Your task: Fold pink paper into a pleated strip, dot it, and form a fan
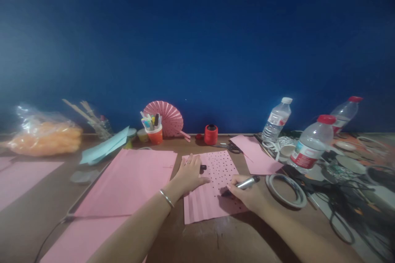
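A pink sheet with fold stripes (200, 205) lies on the brown table, and black dots cover its upper and right part. My left hand (191, 174) rests on the sheet's left side, with a black marker cap (203, 167) by its fingers; whether the fingers grip the cap is unclear. In my right hand (245, 195) is a silver-grey marker (245, 183), tilted, its dark tip low over the dotted area. Whether the tip touches the paper cannot be made out.
Pink sheets (129, 181) lie left, a pink piece (256, 156) right. Behind stand a pen cup (155, 135), pink fan (169, 119), red thread spool (211, 135) and scissors (233, 148). Tape rings (285, 191), bottles (313, 144) and cables crowd the right.
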Demonstrator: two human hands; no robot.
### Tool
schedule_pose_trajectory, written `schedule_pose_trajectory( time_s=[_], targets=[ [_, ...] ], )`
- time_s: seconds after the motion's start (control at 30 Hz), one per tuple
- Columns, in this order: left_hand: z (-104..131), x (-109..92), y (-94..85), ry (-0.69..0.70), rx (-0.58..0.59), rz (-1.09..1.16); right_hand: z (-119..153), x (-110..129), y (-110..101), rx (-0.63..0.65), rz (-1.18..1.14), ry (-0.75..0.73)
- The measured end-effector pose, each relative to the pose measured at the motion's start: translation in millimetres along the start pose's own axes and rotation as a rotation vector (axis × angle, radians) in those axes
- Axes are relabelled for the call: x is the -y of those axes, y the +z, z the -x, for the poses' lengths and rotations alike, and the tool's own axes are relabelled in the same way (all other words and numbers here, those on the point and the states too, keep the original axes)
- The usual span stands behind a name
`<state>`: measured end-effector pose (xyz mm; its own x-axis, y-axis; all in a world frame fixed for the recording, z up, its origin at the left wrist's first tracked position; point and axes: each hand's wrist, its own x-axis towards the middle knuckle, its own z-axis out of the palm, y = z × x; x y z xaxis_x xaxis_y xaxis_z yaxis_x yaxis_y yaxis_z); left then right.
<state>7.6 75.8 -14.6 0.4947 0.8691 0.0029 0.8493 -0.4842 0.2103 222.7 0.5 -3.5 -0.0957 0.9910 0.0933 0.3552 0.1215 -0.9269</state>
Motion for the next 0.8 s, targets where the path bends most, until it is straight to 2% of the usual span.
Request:
schedule_pose_trajectory(
  time_s=[0.1,0.27,0.43,0.5,0.6,0.67,0.8],
  targets=[
    [0,0,-0.2,-0.008,0.008,0.002,-1,4,1,0.016,0.025,-0.005],
    [0,-1,-1.0,-0.013,0.001,0.001,-4,-3,-1,0.029,-0.133,0.05],
    [1,-1,-0.7,0.005,-0.017,-0.004,-4,2,3,0.127,-0.029,-0.024],
    [1,0,-0.4,0.008,-0.022,-0.001,-3,1,3,0.111,-0.037,-0.029],
    [1,0,0.1,-0.004,-0.016,0.002,-4,-7,-1,0.036,-0.153,-0.024],
    [0,-1,0.1,-0.015,-0.01,0.005,-4,-14,-4,0.03,-0.228,-0.031],
    [0,0,0.1,-0.01,-0.019,0.007,-1,-16,-3,0.158,-0.126,-0.036]
  ],
)
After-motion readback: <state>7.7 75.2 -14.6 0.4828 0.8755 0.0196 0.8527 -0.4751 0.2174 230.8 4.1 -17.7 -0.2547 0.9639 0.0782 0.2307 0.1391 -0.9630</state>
